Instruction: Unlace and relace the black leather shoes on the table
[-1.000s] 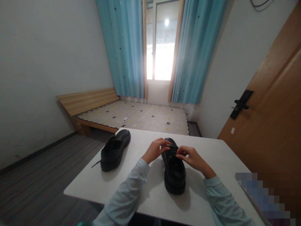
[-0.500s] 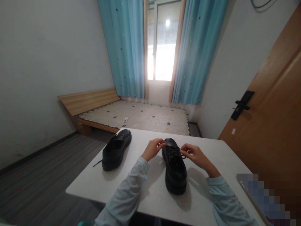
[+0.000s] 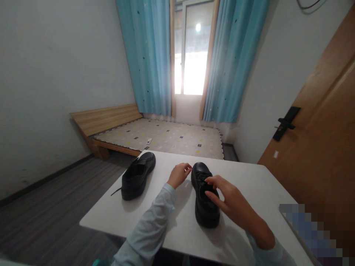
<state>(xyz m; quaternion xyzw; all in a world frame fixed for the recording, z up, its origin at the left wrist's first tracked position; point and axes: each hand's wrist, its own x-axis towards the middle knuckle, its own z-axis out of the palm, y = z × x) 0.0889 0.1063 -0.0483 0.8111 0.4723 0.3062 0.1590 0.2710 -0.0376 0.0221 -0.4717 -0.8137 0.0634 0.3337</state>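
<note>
Obs., head view. Laced shoe sits upright on the desk, between the two hands, dead ahead of the wearer. Long axis runs approx. fore-aft: toe away, twd the window, canted slightly L; heel end nearest the wearer.

R hand is clearly the nearer one: comes in from the R, over the mid-shoe. Thumb + index are spread, moderate gap; index tip is at the rear of the lacing, thumb tip over the shoe's mouth. Nothing visible gripped (contact w/ the lacing: can't tell).

L hand is just beside the toe, on its L flank, fingers curled in, narrow. No object seen in it; can't tell if the tips meet, nor if they touch the upper.

Judgement: the relation that counts is R hand vs. lacing, since it's within fingertip reach from the rear/R side; L hand is better placed for the toe's L side.

2nd shoe stands well apart to the L, toe also away but canted R, w/ a dark lace end sticking out by its heel. Neither hand is on it.
</note>
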